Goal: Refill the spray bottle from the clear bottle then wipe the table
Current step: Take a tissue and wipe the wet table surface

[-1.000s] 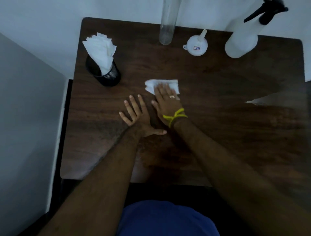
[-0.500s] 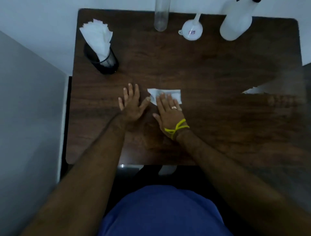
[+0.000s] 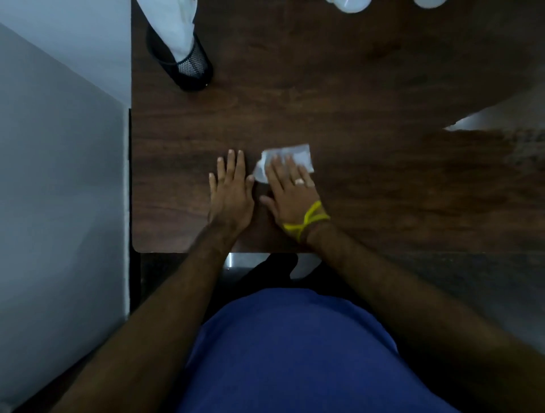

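A white tissue (image 3: 296, 154) lies flat on the dark wooden table (image 3: 383, 191). My right hand (image 3: 290, 191), with a ring and a yellow wrist band, presses straight fingers down on the tissue's near part. Just to its left, my left hand (image 3: 231, 191) rests flat on the bare table, fingers straight and holding nothing. At the top edge only the white base of the spray bottle (image 3: 429, 3) and the rim of a white funnel (image 3: 352, 4) show. The clear bottle is out of view.
A black mesh holder (image 3: 188, 66) stuffed with white tissues (image 3: 174, 23) stands at the table's far left. A grey wall (image 3: 59, 177) runs along the left side. The table's near edge (image 3: 177, 250) lies just below my wrists.
Both hands have drawn back toward the table's near edge, the right one dragging the tissue with it. The view has tilted down, so the bottles have slid out at the top.
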